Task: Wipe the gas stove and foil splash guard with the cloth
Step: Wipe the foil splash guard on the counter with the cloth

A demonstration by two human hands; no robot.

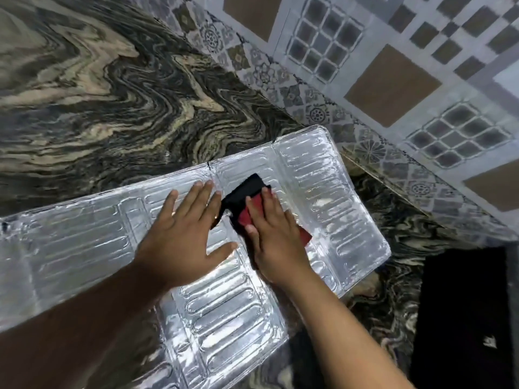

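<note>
The foil splash guard (323, 192), silvery with embossed ribs, lies flat and unfolded across the marbled counter. My left hand (185, 234) presses flat on its middle panel, fingers spread, holding nothing. My right hand (272, 231) rests just to the right of it, fingers pressing a black and red cloth (244, 195) against the foil. The cloth sticks out beyond my fingertips and a red corner shows past my wrist. No gas stove can be made out for certain.
The dark swirled stone counter (112, 94) stretches to the left and back. A tiled wall (393, 66) runs diagonally along the right. A black object (463, 318), too dark to identify, sits at the lower right beside the foil.
</note>
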